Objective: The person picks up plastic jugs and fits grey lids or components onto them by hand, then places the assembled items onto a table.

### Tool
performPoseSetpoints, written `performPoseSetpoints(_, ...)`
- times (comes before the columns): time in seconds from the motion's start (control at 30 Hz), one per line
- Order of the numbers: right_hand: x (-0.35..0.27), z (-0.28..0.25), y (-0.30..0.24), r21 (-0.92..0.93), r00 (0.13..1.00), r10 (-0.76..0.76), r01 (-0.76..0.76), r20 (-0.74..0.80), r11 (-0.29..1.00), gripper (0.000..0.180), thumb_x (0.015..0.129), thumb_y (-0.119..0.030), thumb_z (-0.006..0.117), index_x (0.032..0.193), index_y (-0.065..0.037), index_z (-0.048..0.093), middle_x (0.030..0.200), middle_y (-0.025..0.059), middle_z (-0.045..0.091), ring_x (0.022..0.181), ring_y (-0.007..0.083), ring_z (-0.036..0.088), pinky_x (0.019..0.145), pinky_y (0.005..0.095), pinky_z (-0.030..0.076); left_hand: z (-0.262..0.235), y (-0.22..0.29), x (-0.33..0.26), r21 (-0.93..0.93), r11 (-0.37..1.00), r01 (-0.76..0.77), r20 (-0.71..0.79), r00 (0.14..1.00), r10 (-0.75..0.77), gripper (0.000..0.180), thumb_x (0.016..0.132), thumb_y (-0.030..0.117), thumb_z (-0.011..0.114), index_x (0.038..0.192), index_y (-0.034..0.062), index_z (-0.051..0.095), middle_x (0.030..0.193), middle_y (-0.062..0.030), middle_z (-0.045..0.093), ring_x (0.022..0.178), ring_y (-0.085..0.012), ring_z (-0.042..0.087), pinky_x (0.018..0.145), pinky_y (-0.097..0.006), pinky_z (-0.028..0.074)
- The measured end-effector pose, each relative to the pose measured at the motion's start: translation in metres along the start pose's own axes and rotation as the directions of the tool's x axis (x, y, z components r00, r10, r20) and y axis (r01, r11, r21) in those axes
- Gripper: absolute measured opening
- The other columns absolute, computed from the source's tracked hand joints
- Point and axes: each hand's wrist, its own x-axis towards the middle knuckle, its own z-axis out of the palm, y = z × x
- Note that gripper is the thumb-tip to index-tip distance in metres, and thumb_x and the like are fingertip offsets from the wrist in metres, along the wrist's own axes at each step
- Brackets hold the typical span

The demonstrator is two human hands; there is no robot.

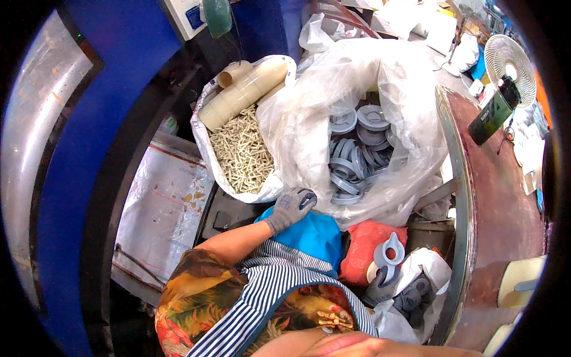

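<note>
My left hand (291, 209) wears a grey knit glove with dark fingertips. It rests by the bright blue cloth (309, 235) over my lap, fingers curled in; whatever they hold, if anything, is hidden. Lower right, my gloved right hand (378, 291) grips a grey plastic ring part (389, 253) with a round hole and a pointed tab, held upright beside a red bundle (366, 250). Ahead, a big clear plastic bag (309, 113) holds several grey round plastic lids (351, 160). Below my right hand, dark grey parts (414, 294) lie in a white bag (431, 262).
Left of the lids, a white sack (202, 128) contains small beige pegs (242, 152) and beige tubes (247, 92). A brown table (493, 202) with a metal edge stands at right, bearing a dark green device (491, 119). A fan (508, 65) stands behind; blue machinery (77, 178) curves along the left.
</note>
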Motion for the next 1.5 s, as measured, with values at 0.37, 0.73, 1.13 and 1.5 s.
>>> performPoseSetpoints(0.37,-0.005,0.018,-0.004,0.005,0.969,-0.023,0.025,-0.247,1.0,0.044,0.088,-0.03,0.065,0.12,0.001,0.059,0.111,0.0179,0.065,0.096,0.031,0.064,0.08,0.0386,0.051,-0.027,-0.004,-0.002,-0.038,0.999,-0.037,0.2,0.979,0.044,0.03,0.085,0.029,0.063,0.108,0.0085,0.065,0.109,-0.0138,0.063,0.101,-0.033,0.06,0.088,-0.041,0.048)
performPoseSetpoints(0.73,0.001,0.015,0.0,0.033,0.969,0.071,-0.065,-0.238,0.997,0.039,0.087,-0.025,0.066,0.117,-0.001,0.058,0.107,0.0162,0.066,0.096,0.0264,0.063,0.084,0.037,0.049,-0.082,-0.22,-0.041,-0.457,0.843,0.283,-0.643,0.55,-0.533,0.062,0.095,0.029,0.058,0.143,-0.0014,0.032,0.141,-0.0215,0.042,0.13,-0.0317,0.041,0.11,-0.042,0.031)
performPoseSetpoints(1.13,0.004,0.019,0.011,0.027,0.975,0.121,-0.118,-0.186,0.993,0.04,0.083,-0.029,0.07,0.112,-0.005,0.059,0.099,0.014,0.066,0.089,0.0263,0.063,0.078,0.0366,0.05,-0.248,-0.425,-0.191,0.011,0.072,0.997,-0.903,0.041,-0.428,0.092,0.083,0.068,0.056,0.138,-0.004,0.039,0.135,-0.0309,0.043,0.126,-0.043,0.044,0.1,-0.046,0.043)
performPoseSetpoints(1.5,0.025,0.011,0.115,0.091,0.993,-0.015,0.026,-0.114,0.996,0.039,0.091,-0.032,0.064,0.107,0.003,0.06,0.09,0.0128,0.065,0.077,0.0206,0.061,0.072,0.0337,0.051,-0.243,-0.401,-0.173,-0.141,0.304,0.942,-0.752,0.098,-0.652,0.099,0.076,0.07,0.061,0.145,0.006,0.029,0.144,-0.0304,0.028,0.135,-0.0372,0.031,0.105,-0.043,0.038)
